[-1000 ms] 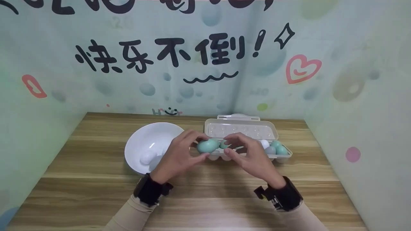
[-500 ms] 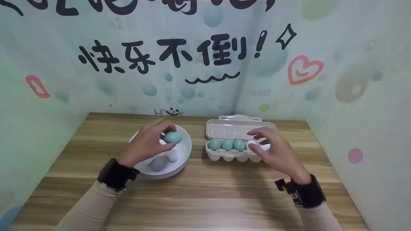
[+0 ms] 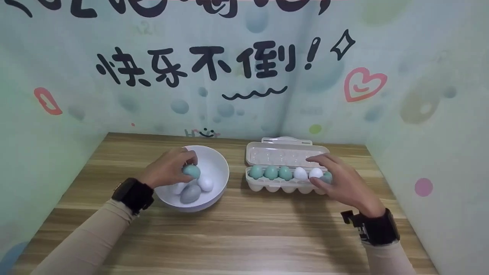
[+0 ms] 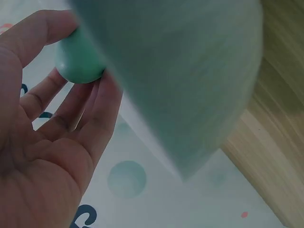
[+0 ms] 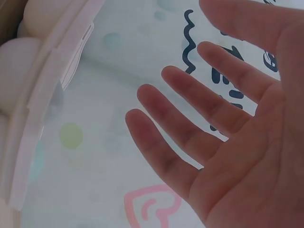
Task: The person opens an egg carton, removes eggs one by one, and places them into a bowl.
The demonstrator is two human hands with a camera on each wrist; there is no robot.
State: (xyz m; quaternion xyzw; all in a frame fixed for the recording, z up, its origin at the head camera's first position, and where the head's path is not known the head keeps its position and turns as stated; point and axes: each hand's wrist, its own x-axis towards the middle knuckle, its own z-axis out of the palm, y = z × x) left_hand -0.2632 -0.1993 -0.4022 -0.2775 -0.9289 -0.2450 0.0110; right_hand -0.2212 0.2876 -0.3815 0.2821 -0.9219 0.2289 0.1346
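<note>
My left hand (image 3: 167,168) pinches a green egg (image 3: 191,171) between thumb and fingers over the white bowl (image 3: 219,168). The same green egg (image 4: 80,58) shows at the fingertips in the left wrist view. Inside the bowl lie a grey egg (image 3: 190,193) and white eggs (image 3: 205,183), one partly hidden by the hand. My right hand (image 3: 349,183) hovers at the right end of the open egg carton (image 3: 267,184), fingers apart and holding nothing. Green eggs (image 3: 271,172) and white eggs (image 3: 300,173) stand in a row there; the carton's right end is partly hidden behind the hand.
The wooden table (image 3: 244,240) carries the bowl at left and the carton at right, with a gap between them. The carton's clear lid (image 3: 275,154) is folded back. A printed curtain (image 3: 244,114) closes off the back and sides.
The left hand has carried the green egg leftward from beside the carton and lowered it into the bowl area. The right hand has drawn off to the right, uncovering the row of eggs.
</note>
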